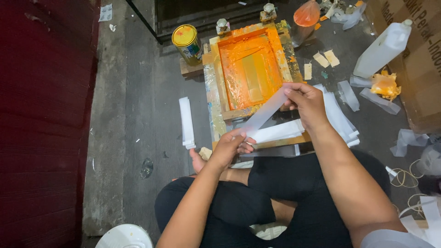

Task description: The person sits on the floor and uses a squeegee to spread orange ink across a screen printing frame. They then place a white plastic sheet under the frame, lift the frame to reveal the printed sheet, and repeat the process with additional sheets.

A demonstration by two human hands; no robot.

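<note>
You've got the white strip (265,111) pinched at both ends — your right hand (307,102) nips its upper end between thumb and fingertips, your left hand (229,148) closes on the lower end, and the strip runs taut and slanted between them, just above the near edge of the wooden printing frame (216,94). Below it, a second white strip (278,131) lies flat across the frame's near rail, just beside your left fingers.

Now the containers: the frame's shallow well is smeared all over with orange ink (248,69), thicker along the rims, with a paler rectangular patch in the middle. Behind its far left corner stands a round tin (187,43) with a yellow lid, shut, a dab of orange on top. At the far edge an orange-stained plastic bag (306,14) sits bunched up — what is in it, I can't tell. Off to your right a white plastic jug (382,49) leans against a cardboard box (415,64), cap on, and just beside its base lies a crumpled orange-stained wad (385,85).

A stack of white strips (342,120) fans out beside your right wrist; another neat stack (186,122) lies well apart on your left. Loose scraps litter the right side.

You're sitting cross-legged in dark trousers on a grey concrete floor (133,115), scuffed and spotted, with a dark red wall (46,115) running along your left.
</note>
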